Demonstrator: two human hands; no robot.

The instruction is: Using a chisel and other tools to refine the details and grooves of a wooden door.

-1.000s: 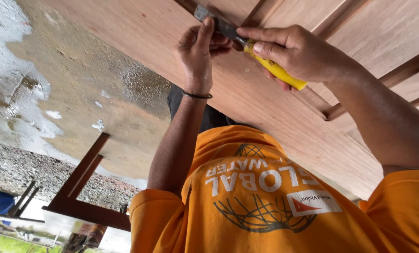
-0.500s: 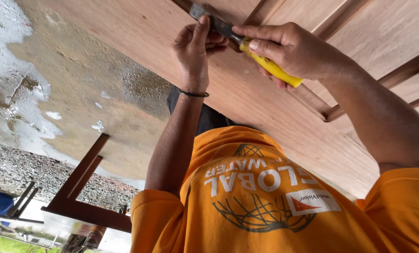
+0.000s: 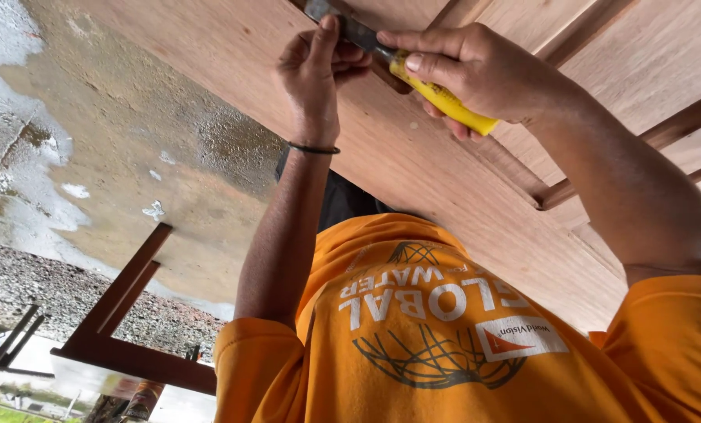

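Broad plywood panel (image 3: 209, 70) with dark wooden strips (image 3: 523, 168) across it. Both forearms stretched out to the panel's far edge. Right hand (image 3: 476, 70) wrapped tight round the yellow handle of a chisel (image 3: 413, 70). Left hand (image 3: 315, 66), black wristband (image 3: 313, 149) below, fingers curled, thumb pinching the steel blade at that edge.

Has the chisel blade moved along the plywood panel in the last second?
Yes. The chisel has crept up the view, away from the person, along the dark wood strip, with both hands following.
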